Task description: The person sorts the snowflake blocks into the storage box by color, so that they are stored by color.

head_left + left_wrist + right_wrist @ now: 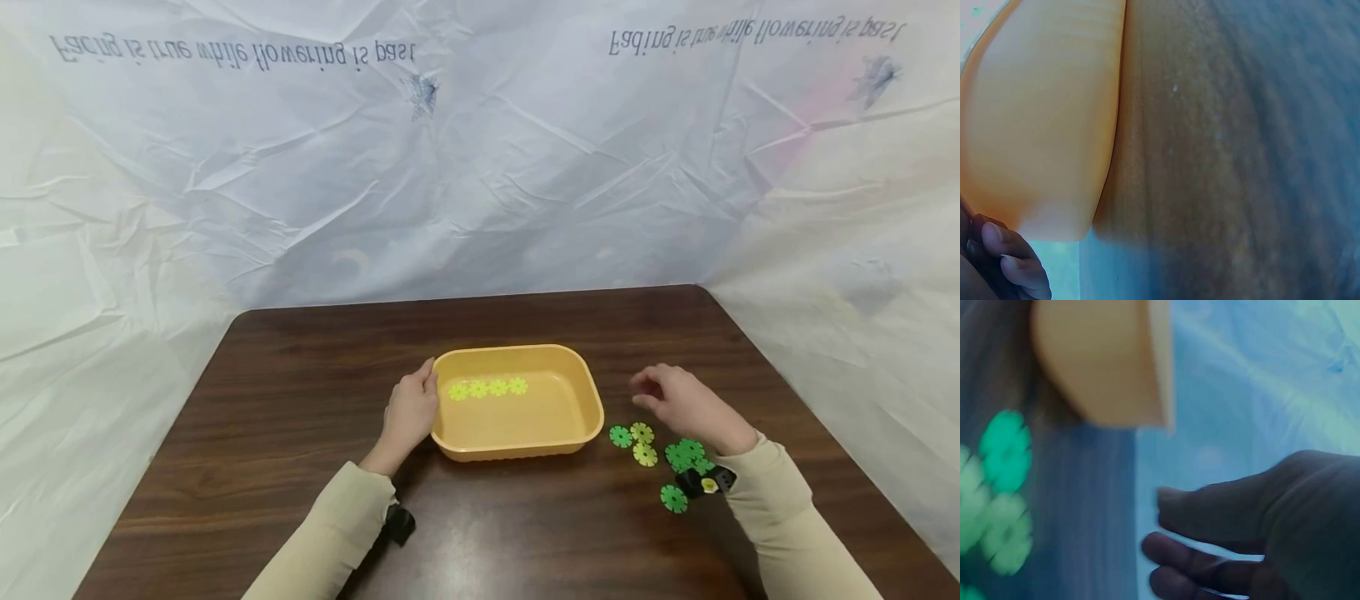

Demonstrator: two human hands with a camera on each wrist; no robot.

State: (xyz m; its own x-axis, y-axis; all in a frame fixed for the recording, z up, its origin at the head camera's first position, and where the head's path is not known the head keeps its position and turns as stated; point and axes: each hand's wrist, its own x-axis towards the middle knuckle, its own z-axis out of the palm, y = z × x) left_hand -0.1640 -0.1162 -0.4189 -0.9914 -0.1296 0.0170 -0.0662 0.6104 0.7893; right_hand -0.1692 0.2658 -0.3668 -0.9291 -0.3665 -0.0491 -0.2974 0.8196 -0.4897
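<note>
A yellow plastic basin [517,421] sits mid-table with a row of several yellow-green snowflake discs [478,389] on its floor. My left hand [411,408] holds the basin's left end, thumb up at the rim. In the left wrist view, curled fingers [1016,256] show against the orange-looking basin wall [1041,125]. Right of the basin, my right hand [686,404] hovers above the table, thumb and fingertips apart with nothing between them. Loose green discs [684,454] and yellow-green discs [643,443] lie below that hand, some partly covered by the wrist.
The dark wooden table [300,400] has rounded back corners. Behind it and at both sides hangs a wrinkled white printed sheet [487,167]. One green disc [673,498] lies apart, nearer the front, and another green disc [620,436] is close to the basin's right end.
</note>
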